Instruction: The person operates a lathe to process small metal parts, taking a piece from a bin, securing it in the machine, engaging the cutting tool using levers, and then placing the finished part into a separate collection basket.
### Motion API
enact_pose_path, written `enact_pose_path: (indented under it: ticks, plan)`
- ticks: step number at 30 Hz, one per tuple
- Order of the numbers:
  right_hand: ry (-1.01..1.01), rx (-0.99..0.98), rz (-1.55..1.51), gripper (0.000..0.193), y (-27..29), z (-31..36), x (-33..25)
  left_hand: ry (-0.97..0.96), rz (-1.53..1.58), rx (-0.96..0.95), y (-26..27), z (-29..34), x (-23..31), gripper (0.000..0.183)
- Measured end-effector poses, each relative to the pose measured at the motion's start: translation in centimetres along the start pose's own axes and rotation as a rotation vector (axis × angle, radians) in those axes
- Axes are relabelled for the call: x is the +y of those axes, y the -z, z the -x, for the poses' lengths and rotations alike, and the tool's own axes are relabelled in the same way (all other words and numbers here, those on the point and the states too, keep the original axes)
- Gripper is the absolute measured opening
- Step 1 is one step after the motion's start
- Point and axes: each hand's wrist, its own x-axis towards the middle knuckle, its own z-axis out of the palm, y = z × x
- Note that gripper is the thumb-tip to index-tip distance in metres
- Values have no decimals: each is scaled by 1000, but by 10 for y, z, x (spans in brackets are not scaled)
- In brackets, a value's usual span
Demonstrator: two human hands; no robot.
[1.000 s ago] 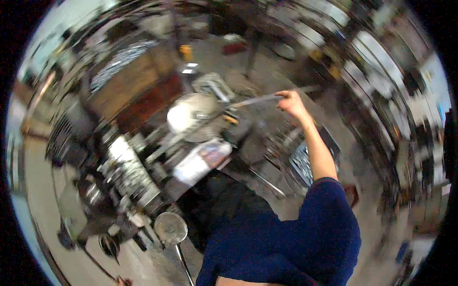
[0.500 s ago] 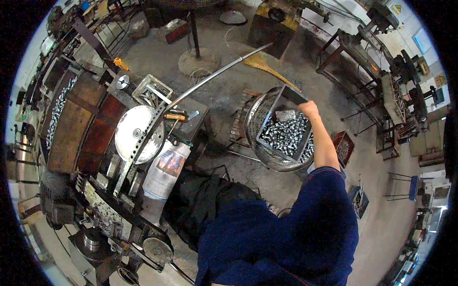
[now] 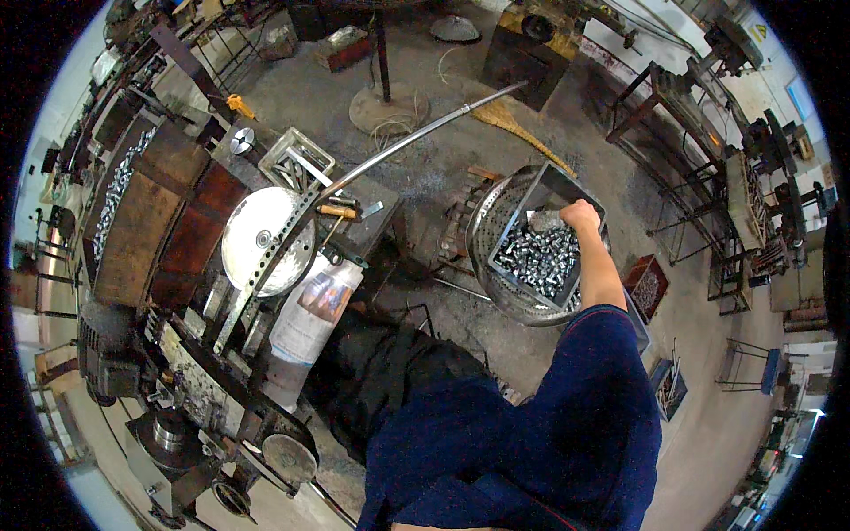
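Note:
My right hand (image 3: 580,215) reaches into a grey rectangular bin (image 3: 571,180), its fingers curled closed at the right edge of a flat, dull metal plate (image 3: 542,220). The fingertips are partly hidden, but they meet the plate's edge. Below the plate lies a heap of small shiny metal cylinders (image 3: 542,261). The bin stands tilted in a large round perforated metal basin (image 3: 485,221). My left hand does not show.
A machine at left carries a long metal lever (image 3: 398,146) slanting across the scene, a round silver disc (image 3: 252,243) and newspaper (image 3: 310,314). A broom (image 3: 513,126) lies beyond the basin. Right of it stands a red-brown box (image 3: 646,288). A fan stand (image 3: 382,62) rises behind.
My right hand has shifted left and inward from the bin's far right rim to the metal plate. The whole view has moved slightly, so things appear farther right.

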Motion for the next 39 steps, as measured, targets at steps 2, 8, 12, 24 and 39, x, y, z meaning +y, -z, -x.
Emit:
enact_pose_path:
  ticks: [2,8,12,24,39]
  plan:
    - [33,-22,-11,52,-1,-5,0,31,80,-4,8,-8,0,54]
    - [244,194,-299,34,-6,5,7,-388,-50,192,-72,92,20,51]
    - [780,-155,-1073,32,13,92,-44,-407,-1077,475,-83,129,62,46]
    - [2389,-852,-937,48,8,464,-240,-976,118,-1021,-320,230,172,40]
    - [2704,-562,-392,32,9,564,-252,-996,86,-728,-265,204,162,33]
